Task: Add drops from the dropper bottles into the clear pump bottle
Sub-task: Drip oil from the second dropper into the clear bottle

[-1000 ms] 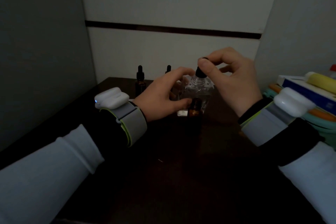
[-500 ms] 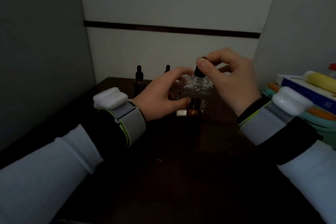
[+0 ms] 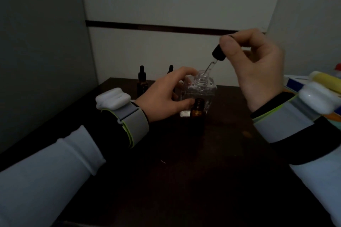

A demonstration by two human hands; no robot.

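The clear pump bottle point(image 3: 202, 90) stands uncapped on the dark table point(image 3: 184, 171), its open neck facing up. My left hand point(image 3: 166, 94) grips its left side. My right hand point(image 3: 256, 64) pinches the black bulb of a dropper point(image 3: 217, 54), tilted, with the glass tip at the bottle's mouth. An open amber dropper bottle point(image 3: 197, 111) stands just in front of the clear bottle. Two capped amber dropper bottles stand behind, one at the left point(image 3: 142, 81), the other point(image 3: 170, 69) mostly hidden by my left hand.
A stack of books and a yellow object point(image 3: 324, 81) lies at the right edge of the table. Walls close in at the left, back and right. White devices are strapped to both wrists.
My right hand has lifted the dropper up and to the right, so its glass tube now shows above the bottle's neck. My left hand stays on the clear bottle.
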